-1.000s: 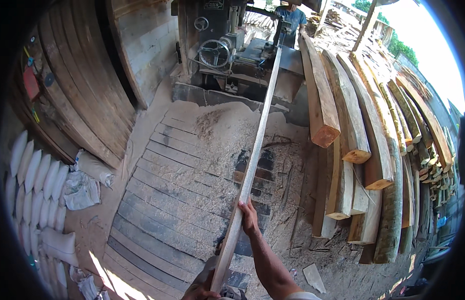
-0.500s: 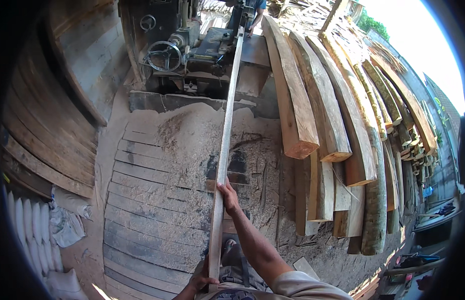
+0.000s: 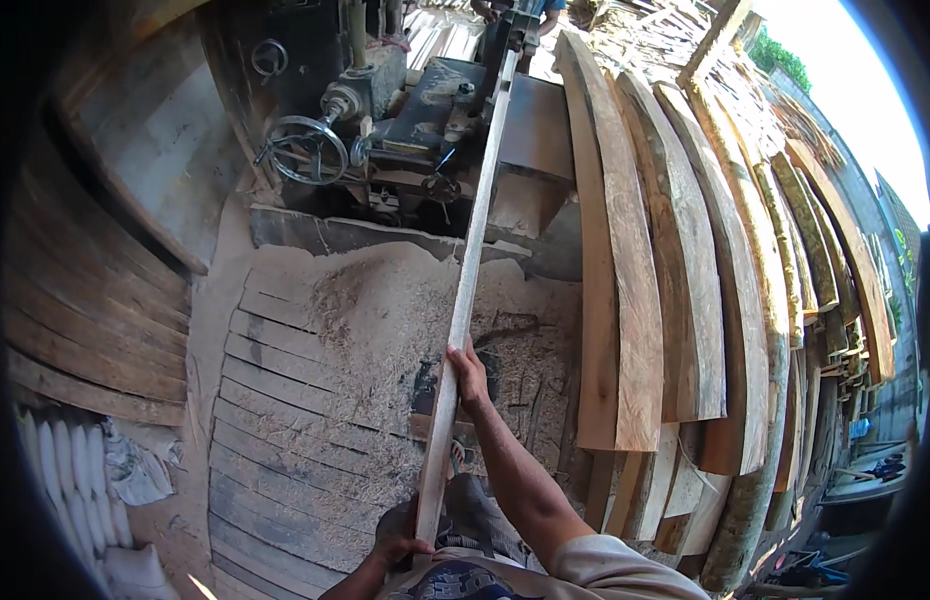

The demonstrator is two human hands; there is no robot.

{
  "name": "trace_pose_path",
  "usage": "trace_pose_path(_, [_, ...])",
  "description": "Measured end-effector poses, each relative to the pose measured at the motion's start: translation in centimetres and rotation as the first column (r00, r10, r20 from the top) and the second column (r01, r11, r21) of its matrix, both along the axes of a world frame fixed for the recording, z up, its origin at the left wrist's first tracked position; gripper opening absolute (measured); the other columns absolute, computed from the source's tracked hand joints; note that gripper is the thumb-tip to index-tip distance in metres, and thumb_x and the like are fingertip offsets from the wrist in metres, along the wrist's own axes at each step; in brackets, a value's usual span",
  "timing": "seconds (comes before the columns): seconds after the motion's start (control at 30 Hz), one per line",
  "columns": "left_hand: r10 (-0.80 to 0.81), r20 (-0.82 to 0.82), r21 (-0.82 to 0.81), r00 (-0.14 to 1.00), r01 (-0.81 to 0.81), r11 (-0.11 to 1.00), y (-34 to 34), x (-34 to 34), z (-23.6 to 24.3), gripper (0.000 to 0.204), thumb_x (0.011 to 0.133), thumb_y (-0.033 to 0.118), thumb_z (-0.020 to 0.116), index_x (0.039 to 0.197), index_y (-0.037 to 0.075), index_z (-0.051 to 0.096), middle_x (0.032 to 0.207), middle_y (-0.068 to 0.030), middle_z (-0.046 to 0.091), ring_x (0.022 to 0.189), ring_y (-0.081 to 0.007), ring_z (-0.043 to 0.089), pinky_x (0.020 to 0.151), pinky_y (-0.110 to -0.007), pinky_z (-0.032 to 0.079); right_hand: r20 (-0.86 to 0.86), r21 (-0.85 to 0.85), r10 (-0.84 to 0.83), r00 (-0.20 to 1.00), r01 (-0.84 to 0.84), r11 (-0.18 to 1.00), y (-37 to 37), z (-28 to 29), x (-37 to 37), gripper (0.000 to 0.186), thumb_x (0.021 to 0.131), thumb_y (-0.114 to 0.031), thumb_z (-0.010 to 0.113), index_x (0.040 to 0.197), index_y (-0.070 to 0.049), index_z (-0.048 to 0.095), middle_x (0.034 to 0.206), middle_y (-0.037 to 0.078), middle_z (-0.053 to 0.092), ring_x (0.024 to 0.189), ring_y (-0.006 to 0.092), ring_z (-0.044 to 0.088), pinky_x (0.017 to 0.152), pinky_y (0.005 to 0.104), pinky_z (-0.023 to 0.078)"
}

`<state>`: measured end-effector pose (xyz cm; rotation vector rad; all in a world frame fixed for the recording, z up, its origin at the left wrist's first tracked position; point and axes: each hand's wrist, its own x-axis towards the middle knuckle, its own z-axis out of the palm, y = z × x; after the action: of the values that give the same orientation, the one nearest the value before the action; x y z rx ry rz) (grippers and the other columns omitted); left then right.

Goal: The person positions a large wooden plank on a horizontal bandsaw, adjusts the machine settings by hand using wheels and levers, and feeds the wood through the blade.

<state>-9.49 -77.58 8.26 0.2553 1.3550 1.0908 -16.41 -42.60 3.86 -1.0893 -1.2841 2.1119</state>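
A long, narrow wooden plank (image 3: 467, 262) runs from my waist up to the machine (image 3: 425, 110), its far end lying at the saw's table. My right hand (image 3: 469, 376) is closed on the plank about midway along, gripping its right edge with the thumb on top. Low down at my waist, my left hand (image 3: 405, 550) holds the near end, thumb over the top; its other fingers are partly hidden beneath the wood. At the machine's far side another person (image 3: 550, 12) shows only in part.
Thick timber beams (image 3: 640, 340) lie stacked along the right, their ends reaching toward me. Sawdust (image 3: 385, 290) covers the slatted floor (image 3: 275, 440). A handwheel (image 3: 305, 150) juts from the machine's left. White sacks (image 3: 70, 470) and leaning boards (image 3: 95, 310) stand at the left.
I have come a little closer to the machine, and the plank has moved forward with me. Both hands keep their hold on it. More of the other person's arms shows behind the machine.
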Motion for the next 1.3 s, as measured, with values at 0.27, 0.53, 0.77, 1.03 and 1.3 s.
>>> trace_pose_path(0.27, [-0.155, 0.088, -0.253, 0.984, 0.173, 0.952, 10.8, -9.2, -4.0, 0.062, 0.059, 0.032, 0.077, 0.111, 0.001, 0.064, 0.105, -0.0126, 0.067, 0.096, -0.0232, 0.062, 0.088, -0.033, 0.046, -0.076, -0.021, -0.006, 0.997, 0.004, 1.0, 13.7, 2.3, -8.7, 0.064, 0.092, -0.036, 0.058, 0.145, -0.008, 0.035, 0.122, 0.006, 0.054, 0.107, 0.0139, 0.05, 0.095, 0.0267, 0.038])
trace_pose_path(0.53, [-0.413, 0.067, -0.133, 0.908, 0.418, 0.899, 27.2, -19.4, -4.7, 0.09, 0.059, 0.033, 0.074, 0.136, 0.002, 0.042, 0.128, -0.0144, 0.051, 0.116, -0.0261, 0.048, 0.098, -0.034, 0.039, 0.06, 0.238, 0.017, 0.998, -0.031, 0.971, 22.9, 2.6, -11.4, 0.073, 0.092, -0.037, 0.06, 0.148, -0.005, 0.026, 0.14, 0.013, 0.043, 0.121, 0.0187, 0.048, 0.103, 0.0304, 0.037])
trace_pose_path(0.77, [0.027, 0.238, 0.19, 0.971, -0.074, 0.979, 47.1, -28.9, -1.3, 0.081, 0.058, 0.026, 0.073, 0.129, 0.004, 0.041, 0.107, -0.0093, 0.052, 0.098, -0.0233, 0.053, 0.086, -0.035, 0.045, 0.176, 0.402, 0.295, 0.939, -0.342, 0.849, 18.2, 4.5, -4.2, 0.083, 0.078, -0.046, 0.072, 0.144, -0.01, 0.038, 0.135, 0.017, 0.043, 0.123, 0.0284, 0.046, 0.102, 0.0398, 0.04])
trace_pose_path(1.03, [-0.047, 0.327, 0.056, 0.944, 0.03, 0.998, 60.3, -37.0, -3.3, 0.072, 0.065, 0.03, 0.071, 0.124, 0.0, 0.045, 0.102, -0.0129, 0.054, 0.084, -0.0218, 0.057, 0.066, -0.037, 0.052, 0.124, 0.482, -0.21, 0.97, 0.126, 0.867, 24.8, 2.1, -12.8, 0.033, 0.076, -0.017, 0.079, 0.104, -0.002, 0.071, 0.093, 0.008, 0.065, 0.086, 0.0142, 0.059, 0.078, 0.0259, 0.046])
trace_pose_path(1.3, [0.466, -0.044, 0.207, 0.884, -0.448, 0.87, 64.2, -38.0, -1.0, 0.08, 0.083, 0.043, 0.063, 0.144, 0.007, 0.026, 0.121, -0.0123, 0.051, 0.106, -0.0203, 0.052, 0.087, -0.035, 0.043, 0.28, 0.636, -0.381, 0.881, 0.127, 0.761, 36.1, 4.7, -21.9, 0.024, 0.079, -0.021, 0.077, 0.094, -0.003, 0.073, 0.071, 0.011, 0.059, 0.063, 0.015, 0.054, 0.06, 0.0285, 0.044])
